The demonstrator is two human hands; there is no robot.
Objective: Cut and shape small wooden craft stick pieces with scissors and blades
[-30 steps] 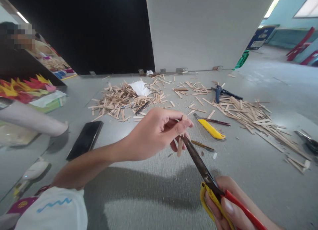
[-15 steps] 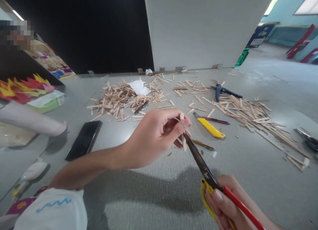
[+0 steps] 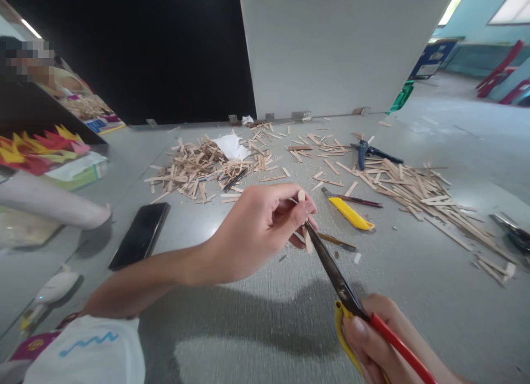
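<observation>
Head view: our left hand (image 3: pixel 252 232) pinches a short pale wooden craft stick (image 3: pixel 305 225) upright. Our right hand (image 3: pixel 375 345) grips red-and-yellow-handled scissors (image 3: pixel 356 306), blades meeting the stick, just nearer us than the yellow utility knife (image 3: pixel 351 214).

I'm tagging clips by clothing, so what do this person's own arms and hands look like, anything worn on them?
Both arms are bare. The left hand and its forearm show no sleeve, glove, watch or ring. The right hand is also ungloved, with short plain fingernails and a bare wrist. A white garment with a blue wavy mark shows at the lower left.
</observation>
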